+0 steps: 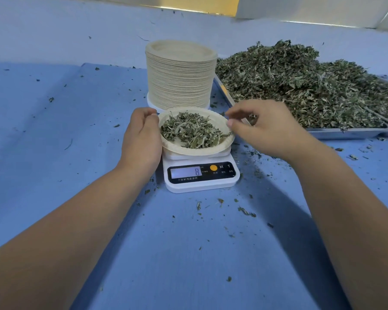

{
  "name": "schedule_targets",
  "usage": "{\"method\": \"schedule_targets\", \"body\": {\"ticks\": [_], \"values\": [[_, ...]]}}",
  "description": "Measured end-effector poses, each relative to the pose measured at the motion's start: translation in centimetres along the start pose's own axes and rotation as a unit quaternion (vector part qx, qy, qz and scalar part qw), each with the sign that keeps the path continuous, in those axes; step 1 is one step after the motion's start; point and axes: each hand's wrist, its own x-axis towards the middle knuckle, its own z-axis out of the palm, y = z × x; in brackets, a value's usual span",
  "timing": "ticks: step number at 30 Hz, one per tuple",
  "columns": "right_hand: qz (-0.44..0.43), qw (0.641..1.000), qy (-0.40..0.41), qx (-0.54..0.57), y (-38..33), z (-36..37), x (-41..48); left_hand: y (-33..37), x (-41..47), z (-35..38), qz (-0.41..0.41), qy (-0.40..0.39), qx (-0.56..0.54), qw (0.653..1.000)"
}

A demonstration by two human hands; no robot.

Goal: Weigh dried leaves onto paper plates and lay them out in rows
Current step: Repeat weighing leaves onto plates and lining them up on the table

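Left hand (141, 135) curls round the left rim of the paper plate (177, 149) of dried leaves (193, 130) on the scale (202, 185), right hand (262, 128) with thumb at the opposite rim, grip unclear; light and floppy, the plate likely wants lifting level by both edges.

Left hand (141, 136), right hand (269, 130), bare forearms (76, 220)

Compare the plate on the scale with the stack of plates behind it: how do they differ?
The plate on the scale is a single one holding dried leaves; the stack of plates is tall and its top plate is bare. The plate on the scale has the left hand and right hand at its rim; the stack of plates stands untouched. Both are the same pale, round paper kind.
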Motion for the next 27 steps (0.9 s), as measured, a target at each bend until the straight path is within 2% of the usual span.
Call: {"method": "schedule_targets", "body": {"ticks": [4, 7, 10, 19, 24, 27], "values": [[0.01, 0.997, -0.078, 0.022, -0.5, -0.4, -0.2, 0.1, 0.0, 0.0, -0.005, 0.006, -0.003, 1.0], [0.006, 0.996, -0.075, 0.054, -0.3, -0.6, -0.4, 0.1, 0.0, 0.0, -0.003, 0.008, 0.003, 1.0], [-0.007, 0.997, -0.069, 0.042, -0.1, -0.7, -0.4, 0.2, 0.0, 0.0, 0.0, 0.007, 0.004, 1.0], [-0.02, 0.998, -0.016, 0.06, -0.5, -1.1, -0.5, 0.0, 0.2, 0.0, -0.001, 0.005, -0.004, 1.0], [-0.019, 0.985, 0.066, 0.157, -0.7, -2.0, -0.4, 0.0, 0.3, 0.0, -0.005, 0.005, -0.004, 1.0], [-0.002, 0.98, 0.079, 0.184, -0.3, -2.4, -0.4, -0.1, 0.2, 0.0, -0.001, 0.004, -0.002, 1.0]]}}
